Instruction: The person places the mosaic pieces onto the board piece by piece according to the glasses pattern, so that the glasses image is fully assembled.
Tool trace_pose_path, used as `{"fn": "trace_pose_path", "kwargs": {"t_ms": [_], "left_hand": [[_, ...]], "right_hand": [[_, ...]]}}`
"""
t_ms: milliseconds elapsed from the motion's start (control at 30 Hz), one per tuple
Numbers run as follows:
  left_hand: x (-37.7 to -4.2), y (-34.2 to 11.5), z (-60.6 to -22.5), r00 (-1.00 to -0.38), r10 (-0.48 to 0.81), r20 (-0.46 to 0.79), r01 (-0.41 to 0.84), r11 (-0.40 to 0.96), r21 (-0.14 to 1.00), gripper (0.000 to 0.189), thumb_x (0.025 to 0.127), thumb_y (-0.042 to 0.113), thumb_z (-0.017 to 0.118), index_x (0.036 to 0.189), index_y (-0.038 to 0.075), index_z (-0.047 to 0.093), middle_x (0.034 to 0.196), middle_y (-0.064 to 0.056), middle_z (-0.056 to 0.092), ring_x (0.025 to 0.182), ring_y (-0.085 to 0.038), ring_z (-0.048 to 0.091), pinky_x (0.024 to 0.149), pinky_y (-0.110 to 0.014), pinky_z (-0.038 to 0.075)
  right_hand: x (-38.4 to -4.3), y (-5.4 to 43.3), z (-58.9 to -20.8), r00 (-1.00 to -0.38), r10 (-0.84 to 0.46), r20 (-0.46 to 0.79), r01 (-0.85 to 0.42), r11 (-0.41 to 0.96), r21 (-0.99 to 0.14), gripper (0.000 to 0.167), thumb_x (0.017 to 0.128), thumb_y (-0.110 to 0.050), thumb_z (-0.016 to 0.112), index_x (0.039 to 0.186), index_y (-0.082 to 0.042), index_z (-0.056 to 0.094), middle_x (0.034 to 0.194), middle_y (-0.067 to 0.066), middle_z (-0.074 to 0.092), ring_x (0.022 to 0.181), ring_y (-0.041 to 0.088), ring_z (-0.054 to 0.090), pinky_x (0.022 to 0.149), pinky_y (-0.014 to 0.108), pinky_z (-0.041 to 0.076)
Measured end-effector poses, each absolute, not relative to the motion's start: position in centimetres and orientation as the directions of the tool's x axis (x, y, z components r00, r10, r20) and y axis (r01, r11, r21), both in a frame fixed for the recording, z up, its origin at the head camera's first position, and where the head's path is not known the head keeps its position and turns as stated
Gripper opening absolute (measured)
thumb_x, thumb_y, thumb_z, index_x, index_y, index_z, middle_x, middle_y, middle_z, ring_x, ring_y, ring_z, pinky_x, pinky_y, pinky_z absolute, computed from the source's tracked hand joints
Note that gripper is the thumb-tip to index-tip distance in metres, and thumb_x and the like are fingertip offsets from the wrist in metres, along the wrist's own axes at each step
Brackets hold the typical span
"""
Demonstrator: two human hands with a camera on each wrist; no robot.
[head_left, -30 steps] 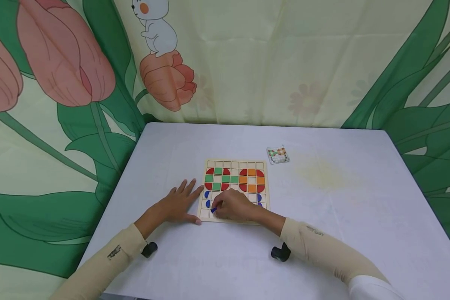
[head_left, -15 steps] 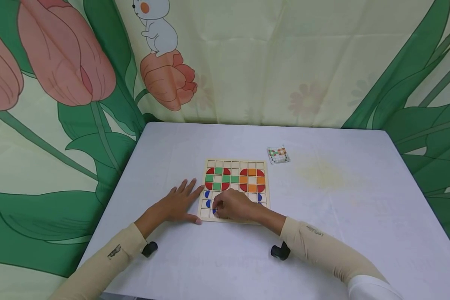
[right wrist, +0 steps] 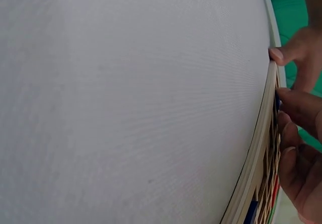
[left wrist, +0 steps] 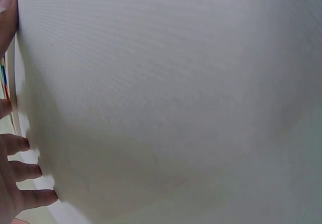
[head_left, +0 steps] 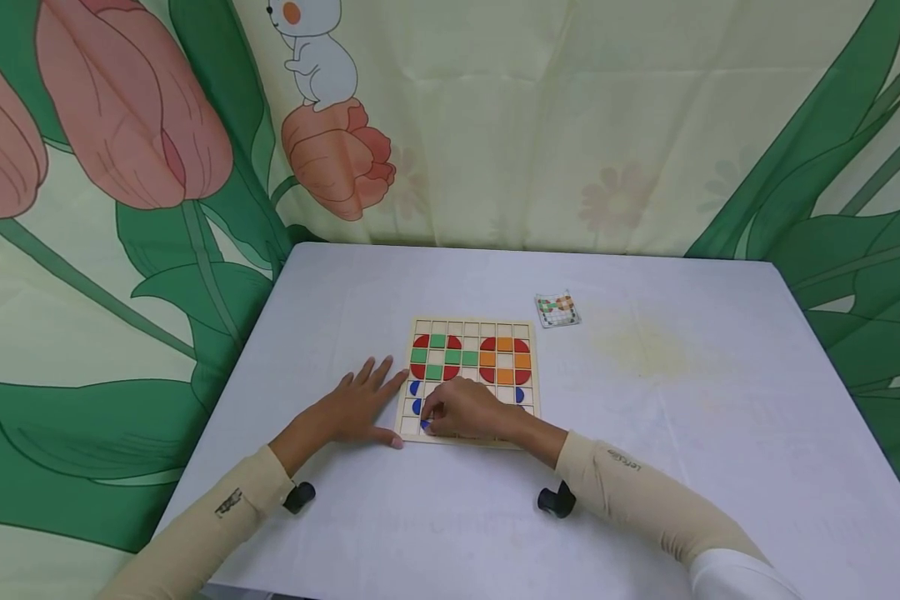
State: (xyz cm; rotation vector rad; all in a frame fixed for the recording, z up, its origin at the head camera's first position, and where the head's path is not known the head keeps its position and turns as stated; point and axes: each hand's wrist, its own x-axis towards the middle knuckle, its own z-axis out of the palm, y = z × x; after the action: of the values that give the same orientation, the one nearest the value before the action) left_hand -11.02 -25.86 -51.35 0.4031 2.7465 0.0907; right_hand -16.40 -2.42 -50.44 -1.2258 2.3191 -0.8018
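Note:
A wooden grid board (head_left: 471,327) lies on the table, with red, green, orange and blue pieces in its squares. My right hand (head_left: 468,408) is over its lower part, fingers curled, thumb and fingertips pinching a small blue piece (head_left: 424,425) at a bottom-row square. In the right wrist view the blue piece (right wrist: 277,101) shows at the thumb tip, low against the board. My left hand (head_left: 356,407) lies with spread fingers beside the board, index fingertip and thumb at its left edge. Two blue half-round pieces (head_left: 416,407) sit in the left column. My right hand hides several lower squares.
A small pattern card (head_left: 557,309) in clear wrapping lies beyond the board's right corner. The white-covered table (head_left: 682,417) ends at a printed curtain (head_left: 540,125) behind. Black wrist cameras (head_left: 557,500) hang under both forearms.
The blue piece under my right fingertips has turned and shifted slightly within its square. My left hand stays in place at the board's edge.

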Motion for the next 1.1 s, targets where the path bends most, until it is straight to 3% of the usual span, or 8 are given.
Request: {"fn": "trace_pose_path", "kwargs": {"t_ms": [200, 533, 667, 800, 1100], "left_hand": [[-11.0, -25.8, -51.4, -0.895, 0.291, -0.338, 0.271, 0.957, 0.108, 0.116, 0.074, 0.081, 0.063, 0.163, 0.025, 0.016, 0.17, -0.014, 0.007, 0.154, -0.046, 0.007, 0.114, -0.069, 0.026], [-11.1, -25.7, -51.1, -0.894, 0.286, -0.345, 0.266, 0.958, 0.105, 0.117, 0.073, 0.082, 0.063, 0.163, 0.025, 0.014, 0.17, -0.013, 0.005, 0.154, -0.046, 0.006, 0.115, -0.068, 0.025], [-11.1, -25.7, -51.0, -0.895, 0.286, -0.342, 0.264, 0.958, 0.108, 0.116, 0.073, 0.081, 0.064, 0.163, 0.025, 0.015, 0.17, -0.014, 0.006, 0.154, -0.046, 0.007, 0.115, -0.068, 0.025], [-11.1, -25.7, -50.9, -0.893, 0.287, -0.347, 0.267, 0.958, 0.105, 0.117, 0.073, 0.081, 0.064, 0.163, 0.025, 0.015, 0.17, -0.014, 0.006, 0.154, -0.046, 0.006, 0.115, -0.068, 0.025], [-11.1, -25.7, -51.0, -0.893, 0.291, -0.342, 0.271, 0.957, 0.107, 0.117, 0.073, 0.082, 0.063, 0.163, 0.024, 0.016, 0.17, -0.014, 0.006, 0.154, -0.046, 0.007, 0.115, -0.068, 0.025]], "right_hand": [[-16.5, -2.4, -50.3, -0.541, -0.837, -0.081, -0.608, 0.456, -0.65, 0.016, 0.087, -0.024, 0.08, 0.102, -0.016, 0.079, 0.074, -0.013, 0.067, 0.067, 0.005, 0.057, 0.059, 0.019, 0.049], [-18.5, -1.6, -50.0, -0.62, -0.778, -0.099, -0.468, 0.468, -0.749, 0.011, 0.095, -0.023, 0.071, 0.104, -0.021, 0.077, 0.094, -0.012, 0.072, 0.083, 0.01, 0.06, 0.069, 0.023, 0.051], [-19.3, -2.0, -49.9, -0.657, -0.751, -0.068, -0.447, 0.46, -0.767, 0.01, 0.094, -0.021, 0.071, 0.103, -0.02, 0.076, 0.092, -0.012, 0.07, 0.085, 0.013, 0.059, 0.072, 0.025, 0.051], [-19.8, -3.1, -50.1, -0.682, -0.731, -0.02, -0.469, 0.458, -0.756, 0.014, 0.091, -0.021, 0.075, 0.104, -0.015, 0.077, 0.084, -0.008, 0.069, 0.079, 0.012, 0.059, 0.068, 0.024, 0.05], [-19.5, -5.3, -51.0, -0.712, -0.702, 0.004, -0.529, 0.534, -0.66, 0.017, 0.09, -0.027, 0.078, 0.101, -0.015, 0.079, 0.077, -0.009, 0.068, 0.071, 0.007, 0.06, 0.062, 0.022, 0.048]]}}
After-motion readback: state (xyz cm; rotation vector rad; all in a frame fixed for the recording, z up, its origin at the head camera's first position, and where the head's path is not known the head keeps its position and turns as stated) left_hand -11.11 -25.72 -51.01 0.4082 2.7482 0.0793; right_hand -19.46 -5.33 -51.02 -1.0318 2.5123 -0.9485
